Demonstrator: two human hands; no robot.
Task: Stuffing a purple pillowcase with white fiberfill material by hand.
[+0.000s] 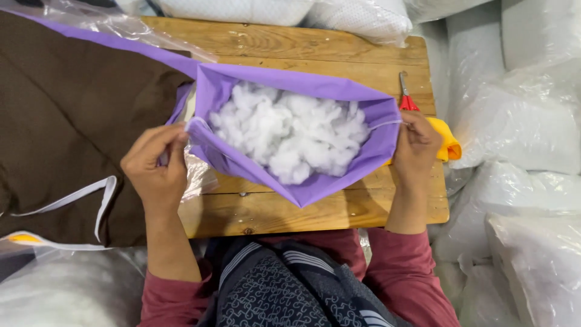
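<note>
A purple fabric cover (315,181) lies open on a wooden table (302,42), its mouth spread wide and full of white fluffy stuffing (290,130). My left hand (156,166) pinches the cover's left edge with its white zipper strip. My right hand (416,148) grips the right edge of the opening. Both hands pull the mouth apart.
Red-handled scissors (405,97) lie at the table's right edge by a yellow cloth (446,140). Brown fabric (66,121) with white trim covers the left. Plastic-wrapped white cushions (526,121) pile up on the right and at the back.
</note>
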